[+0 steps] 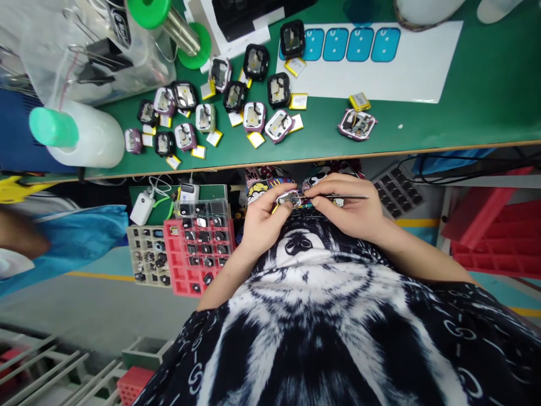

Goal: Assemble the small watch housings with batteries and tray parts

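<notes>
Over my lap, my left hand point(267, 217) is closed around an opened smartwatch case point(289, 198) with its inner parts showing. My right hand point(349, 206) pinches a thin dark tool, likely tweezers point(355, 197), whose tip reaches the right side of the case. Fingers hide the exact point of contact. On the green bench point(422, 124) ahead, another opened purple watch point(357, 124) lies with its yellow-edged battery point(359, 101) folded out above it. Several more opened watch cases point(254, 117), black, purple and pale green, lie to the left with batteries out.
A white bottle with a green cap point(84, 135) and a solder wire spool point(181, 34) stand on the bench at left. Below are a red parts tray point(173, 254) and a beige tray point(139, 270). Another person's blue sleeve point(93, 231) is at far left.
</notes>
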Tool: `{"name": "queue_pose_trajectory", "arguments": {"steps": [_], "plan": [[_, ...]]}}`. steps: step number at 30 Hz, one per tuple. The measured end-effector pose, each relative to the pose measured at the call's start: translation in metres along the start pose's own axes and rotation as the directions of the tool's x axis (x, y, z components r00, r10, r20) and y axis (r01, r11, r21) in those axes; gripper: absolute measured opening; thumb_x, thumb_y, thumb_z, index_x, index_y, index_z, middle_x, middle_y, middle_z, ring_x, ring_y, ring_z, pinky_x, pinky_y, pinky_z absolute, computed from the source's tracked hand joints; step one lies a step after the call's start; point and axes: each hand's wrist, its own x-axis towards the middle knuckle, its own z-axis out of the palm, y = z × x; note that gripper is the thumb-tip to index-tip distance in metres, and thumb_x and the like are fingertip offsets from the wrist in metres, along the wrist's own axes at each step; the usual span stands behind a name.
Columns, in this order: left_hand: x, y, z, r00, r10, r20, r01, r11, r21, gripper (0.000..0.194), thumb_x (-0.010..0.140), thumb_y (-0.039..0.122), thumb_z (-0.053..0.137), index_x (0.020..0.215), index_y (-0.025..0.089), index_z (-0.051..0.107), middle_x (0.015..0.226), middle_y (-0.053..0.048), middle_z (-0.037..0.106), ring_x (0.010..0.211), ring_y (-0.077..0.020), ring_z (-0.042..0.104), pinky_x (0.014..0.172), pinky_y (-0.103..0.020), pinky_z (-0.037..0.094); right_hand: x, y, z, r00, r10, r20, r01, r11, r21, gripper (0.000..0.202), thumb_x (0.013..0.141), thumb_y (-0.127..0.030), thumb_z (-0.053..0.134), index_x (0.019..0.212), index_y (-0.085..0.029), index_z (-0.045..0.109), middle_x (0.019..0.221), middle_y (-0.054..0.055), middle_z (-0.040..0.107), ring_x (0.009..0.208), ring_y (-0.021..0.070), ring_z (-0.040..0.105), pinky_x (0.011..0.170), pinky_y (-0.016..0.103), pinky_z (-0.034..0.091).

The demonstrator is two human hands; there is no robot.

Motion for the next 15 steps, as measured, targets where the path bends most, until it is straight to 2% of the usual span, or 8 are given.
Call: {"name": "queue_pose_trajectory", "arguments": {"steps": [2, 4, 7, 9, 11, 15], "plan": [[0.000, -0.002, -0.001, 1.000, -0.009, -0.005, 0.009, 1.000, -0.013, 0.034, 0.097, 0.024, 0.071, 0.129, 0.025, 0.081, 0.111, -0.004, 0.080, 0.090, -0.0164, 0.069, 0.081, -0.030, 0.054, -0.001, 0.001, 0.004, 0.987, 0.158, -0.035, -0.153, 0.981, 0.115, 0.007, 0.100, -0.030, 0.082, 0.104, -0.026, 0.087, 0.098, 0.003, 0.082, 0.084, 0.0178, 0.075, 0.077, 0.032, 0.063], [0.000, -0.004, -0.001, 1.000, -0.009, -0.011, 0.009, 1.000, -0.029, 0.034, 0.098, 0.025, 0.071, 0.130, 0.025, 0.081, 0.099, -0.002, 0.077, 0.076, -0.0132, 0.061, 0.071, -0.028, 0.049, -0.003, 0.004, 0.009, 0.943, 0.331, -0.029, -0.313, 0.915, 0.254, 0.016, 0.098, -0.040, 0.086, 0.103, -0.025, 0.087, 0.092, 0.003, 0.081, 0.076, 0.0168, 0.074, 0.069, 0.031, 0.063], [0.001, -0.008, 0.000, 1.000, -0.012, -0.013, 0.011, 0.997, -0.071, 0.034, 0.100, 0.026, 0.071, 0.132, 0.026, 0.080, 0.081, 0.002, 0.068, 0.063, -0.0108, 0.049, 0.062, -0.026, 0.041, -0.003, 0.011, 0.017, 0.874, 0.486, -0.003, -0.438, 0.790, 0.428, 0.027, 0.094, -0.049, 0.089, 0.102, -0.023, 0.086, 0.083, 0.002, 0.079, 0.068, 0.0147, 0.070, 0.062, 0.028, 0.061], [0.001, -0.009, 0.001, 1.000, -0.017, -0.011, 0.016, 0.996, -0.091, 0.034, 0.100, 0.026, 0.071, 0.133, 0.027, 0.080, 0.077, 0.003, 0.064, 0.062, -0.0107, 0.049, 0.061, -0.026, 0.040, -0.003, 0.014, 0.019, 0.856, 0.517, -0.005, -0.448, 0.745, 0.494, 0.029, 0.092, -0.050, 0.091, 0.101, -0.023, 0.086, 0.081, 0.002, 0.078, 0.066, 0.0135, 0.069, 0.060, 0.026, 0.060], [0.001, -0.009, 0.001, 1.000, -0.021, -0.014, 0.019, 0.995, -0.097, 0.034, 0.100, 0.027, 0.072, 0.134, 0.027, 0.079, 0.077, 0.002, 0.064, 0.063, -0.0113, 0.051, 0.062, -0.027, 0.042, -0.002, 0.015, 0.018, 0.860, 0.510, -0.020, -0.433, 0.749, 0.502, 0.028, 0.092, -0.049, 0.090, 0.100, -0.022, 0.086, 0.079, 0.002, 0.077, 0.064, 0.0129, 0.068, 0.059, 0.026, 0.059], [0.000, -0.006, -0.001, 0.999, -0.027, -0.037, 0.024, 0.997, -0.072, 0.034, 0.101, 0.029, 0.071, 0.134, 0.028, 0.080, 0.078, 0.002, 0.064, 0.065, -0.0126, 0.053, 0.062, -0.027, 0.044, -0.001, 0.008, 0.009, 0.917, 0.394, -0.058, -0.355, 0.874, 0.332, 0.018, 0.095, -0.040, 0.086, 0.097, -0.022, 0.086, 0.083, 0.003, 0.078, 0.067, 0.0142, 0.069, 0.060, 0.027, 0.057]]}}
